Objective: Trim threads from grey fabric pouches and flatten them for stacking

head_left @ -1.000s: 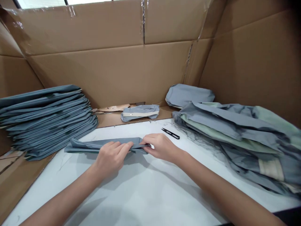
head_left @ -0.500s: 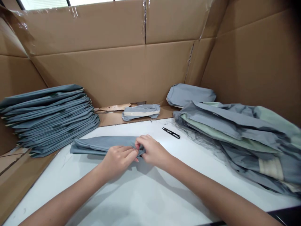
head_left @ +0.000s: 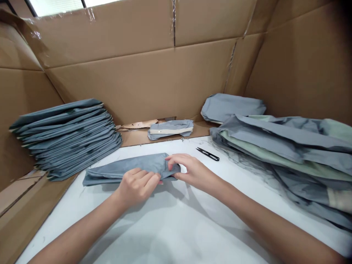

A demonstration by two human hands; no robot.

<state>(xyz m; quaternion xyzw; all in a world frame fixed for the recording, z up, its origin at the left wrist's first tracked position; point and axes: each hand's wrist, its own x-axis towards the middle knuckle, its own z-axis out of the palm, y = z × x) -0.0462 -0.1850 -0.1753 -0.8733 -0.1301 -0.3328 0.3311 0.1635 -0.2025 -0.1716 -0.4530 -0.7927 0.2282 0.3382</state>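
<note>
A long, folded blue-grey fabric piece (head_left: 110, 169) lies across the white tabletop in front of me. My left hand (head_left: 139, 185) is closed on its near edge, knuckles up, with the thumb partly hidden. At the right end of the fabric is my right hand (head_left: 191, 169), its curved fingers on top and its thumb at the lower edge, loosely pinching the end. A small gap shows between thumb and palm. Beyond the right hand lie black thread snips (head_left: 208, 154), touched by neither hand.
A tall stack of folded blue-grey fabric pieces (head_left: 74, 141) stands at the left. A small zippered pouch (head_left: 170, 129) sits at the back. On the right are a heaped grey and pale green fabric pile (head_left: 264, 141) and a grey fabric bundle (head_left: 233, 106). Cardboard walls (head_left: 132, 84) surround the table.
My right hand has moved right, away from my left hand, and its fingers have spread wider. The fabric's right end now lies flatter and further out. The view has shifted slightly.
</note>
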